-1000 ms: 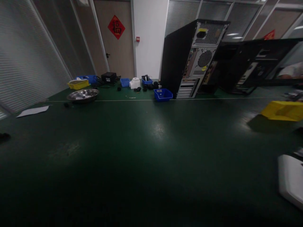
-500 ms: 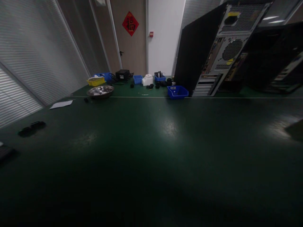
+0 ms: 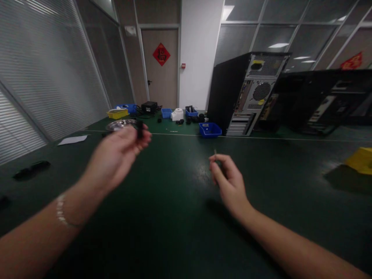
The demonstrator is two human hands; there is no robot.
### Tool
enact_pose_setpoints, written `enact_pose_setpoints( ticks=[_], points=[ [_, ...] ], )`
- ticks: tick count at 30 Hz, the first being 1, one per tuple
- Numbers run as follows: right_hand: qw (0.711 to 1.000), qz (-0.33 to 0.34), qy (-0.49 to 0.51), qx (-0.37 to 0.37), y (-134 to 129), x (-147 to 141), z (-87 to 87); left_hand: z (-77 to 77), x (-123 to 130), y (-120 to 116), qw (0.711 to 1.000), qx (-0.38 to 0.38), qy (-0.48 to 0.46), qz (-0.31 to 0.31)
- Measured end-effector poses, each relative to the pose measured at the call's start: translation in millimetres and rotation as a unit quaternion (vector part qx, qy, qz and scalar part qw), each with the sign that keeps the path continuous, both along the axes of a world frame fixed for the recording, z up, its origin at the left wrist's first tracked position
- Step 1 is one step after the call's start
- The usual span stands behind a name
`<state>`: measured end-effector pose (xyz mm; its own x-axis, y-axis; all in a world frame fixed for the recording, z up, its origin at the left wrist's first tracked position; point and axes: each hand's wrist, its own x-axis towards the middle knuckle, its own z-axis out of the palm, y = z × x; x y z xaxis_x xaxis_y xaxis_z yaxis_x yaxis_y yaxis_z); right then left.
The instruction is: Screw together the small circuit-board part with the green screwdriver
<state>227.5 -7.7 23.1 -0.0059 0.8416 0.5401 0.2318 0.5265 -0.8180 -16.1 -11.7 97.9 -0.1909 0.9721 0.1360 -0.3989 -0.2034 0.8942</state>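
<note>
My left hand [image 3: 117, 153], with a beaded bracelet on its wrist, is raised above the green table [image 3: 162, 217] at the left. Its fingers close on a small black object [image 3: 140, 129], blurred, in front of the metal bowl [image 3: 116, 124]. Right of centre, my right hand [image 3: 228, 176] pinches a thin, pointed object [image 3: 215, 152] whose tip sticks up past the fingers. What that object is cannot be made out. Beyond the right hand stands a dark blue bin [image 3: 209, 130]. The two hands are well apart.
A black computer tower [image 3: 229, 89] stands at the back right, with more cases beside it. Along the back are a yellow tray [image 3: 117, 114], light blue bins and a white device [image 3: 177, 114]. White paper [image 3: 72, 140] lies at the left; something yellow [image 3: 360, 161] is at the right edge.
Both my hands have come into view, each holding something small. The view has tilted up, so the door and tower show more fully. A yellow object has appeared at the right edge.
</note>
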Motion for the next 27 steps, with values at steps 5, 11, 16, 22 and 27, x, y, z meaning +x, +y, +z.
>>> enact_pose_setpoints(
  ticks=[5,11,16,22,27],
  points=[
    [0.983,0.098,-0.148,-0.046,-0.2,-2.8,-18.1,-82.5,27.7,18.4,0.952,-0.093,0.213,-0.200],
    [0.959,0.189,-0.209,-0.041,3.0,-2.8,-19.4,-100.7,24.2,21.0,0.928,-0.038,0.292,-0.226],
    [0.956,0.198,-0.205,-0.063,11.8,-3.7,-20.7,-102.9,21.0,27.3,0.926,-0.043,0.299,-0.226],
    [0.955,0.198,-0.212,-0.065,14.4,-4.8,-23.6,-105.1,20.3,26.9,0.920,-0.035,0.303,-0.245],
    [0.954,0.197,-0.219,-0.052,10.7,-5.5,-23.8,-105.4,20.4,23.5,0.927,-0.046,0.253,-0.275]
  ],
)
